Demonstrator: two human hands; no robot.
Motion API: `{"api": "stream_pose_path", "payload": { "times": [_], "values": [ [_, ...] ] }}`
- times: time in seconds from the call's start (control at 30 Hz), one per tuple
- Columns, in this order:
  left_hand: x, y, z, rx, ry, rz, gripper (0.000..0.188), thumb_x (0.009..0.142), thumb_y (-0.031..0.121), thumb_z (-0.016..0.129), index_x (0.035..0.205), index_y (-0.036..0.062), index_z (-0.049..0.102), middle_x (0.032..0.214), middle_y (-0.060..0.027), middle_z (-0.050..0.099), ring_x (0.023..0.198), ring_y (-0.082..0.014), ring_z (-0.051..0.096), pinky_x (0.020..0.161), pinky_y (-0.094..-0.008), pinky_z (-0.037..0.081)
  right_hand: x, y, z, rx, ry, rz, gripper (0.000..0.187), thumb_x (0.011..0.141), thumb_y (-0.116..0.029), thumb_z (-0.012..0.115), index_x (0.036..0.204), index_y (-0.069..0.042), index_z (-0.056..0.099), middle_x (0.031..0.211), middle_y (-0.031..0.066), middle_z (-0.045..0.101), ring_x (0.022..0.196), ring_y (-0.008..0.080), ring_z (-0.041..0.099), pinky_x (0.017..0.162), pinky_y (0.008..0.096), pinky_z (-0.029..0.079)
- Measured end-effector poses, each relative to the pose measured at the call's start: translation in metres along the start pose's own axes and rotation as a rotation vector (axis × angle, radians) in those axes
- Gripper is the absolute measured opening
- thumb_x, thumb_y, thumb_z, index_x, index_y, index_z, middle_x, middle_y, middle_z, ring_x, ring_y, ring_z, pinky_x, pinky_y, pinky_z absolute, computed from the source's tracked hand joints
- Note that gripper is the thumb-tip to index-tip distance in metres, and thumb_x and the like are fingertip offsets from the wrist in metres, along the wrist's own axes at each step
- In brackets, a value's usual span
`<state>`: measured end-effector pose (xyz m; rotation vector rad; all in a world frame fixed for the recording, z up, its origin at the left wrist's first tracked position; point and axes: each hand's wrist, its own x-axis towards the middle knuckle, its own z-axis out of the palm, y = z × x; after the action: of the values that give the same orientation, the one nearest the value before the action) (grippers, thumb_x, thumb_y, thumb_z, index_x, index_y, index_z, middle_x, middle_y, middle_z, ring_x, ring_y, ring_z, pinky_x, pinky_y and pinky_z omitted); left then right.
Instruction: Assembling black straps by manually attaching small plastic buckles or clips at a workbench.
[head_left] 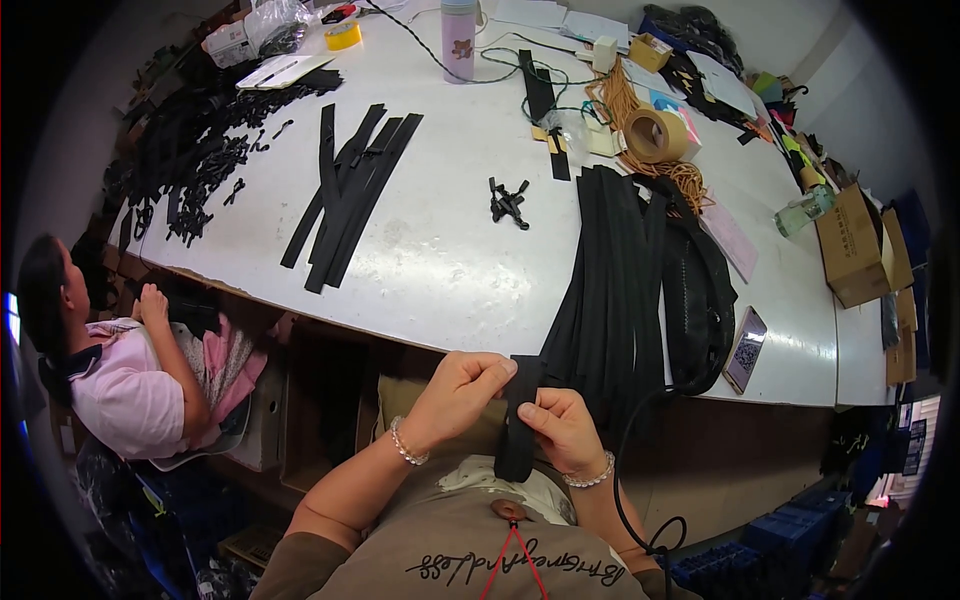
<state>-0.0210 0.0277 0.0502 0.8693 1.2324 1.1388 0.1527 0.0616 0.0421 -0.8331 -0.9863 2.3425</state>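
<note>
A black zipper strip [515,440] hangs upright between my hands, just off the table's near edge. My left hand [468,392] is closed on its upper end, thumb and forefinger pinching the left edge. Lower down on the right side, my right hand [562,428] grips the same strip, thumb laid over it. Just beyond my right hand, a thick bundle of black strips [610,270] drapes over the table edge. A little pile of black zipper pulls [509,203] lies on the tabletop ahead. Several more strips [355,195] rest to the left in a loose stack.
The white table [450,270] also carries a black bag [697,300], a phone [745,348], tan tape [655,135], a glass bottle [804,211] and a tumbler [458,40]. Black pulls [205,165] are heaped at far left. A co-worker [130,370] sits on the left. A black cable [622,480] hangs beside my right arm.
</note>
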Motion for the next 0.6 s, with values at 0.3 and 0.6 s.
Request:
{"api": "stream_pose_path", "payload": {
  "times": [0.3, 0.6],
  "values": [
    [-0.004, 0.015, -0.021, -0.186, 0.378, 0.13, 0.028, 0.091, 0.021, 0.051, 0.069, 0.0059, 0.058, 0.056, 0.0039, 0.049, 0.052, -0.0035, 0.044, 0.048, -0.0178, 0.034, -0.003, -0.001, 0.001, -0.369, -0.167, 0.037, 0.009, 0.078, -0.002, 0.067, 0.082, -0.002, 0.059, 0.075, -0.0037, 0.059, 0.069, 0.0023, 0.052, 0.061, 0.0179, 0.041],
    [-0.061, 0.038, -0.138, -0.825, -0.495, 0.694, 0.041, 0.089, 0.03, 0.054, 0.059, 0.0016, 0.058, 0.059, -0.0029, 0.043, 0.049, -0.0107, 0.036, 0.043, -0.0248, 0.03, -0.003, -0.024, -0.02, -0.577, 0.13, -0.317, 0.005, 0.072, 0.003, 0.071, 0.076, 0.001, 0.068, 0.069, 0.0041, 0.066, 0.065, 0.0076, 0.059, 0.057, 0.0208, 0.045]
  ]
}}
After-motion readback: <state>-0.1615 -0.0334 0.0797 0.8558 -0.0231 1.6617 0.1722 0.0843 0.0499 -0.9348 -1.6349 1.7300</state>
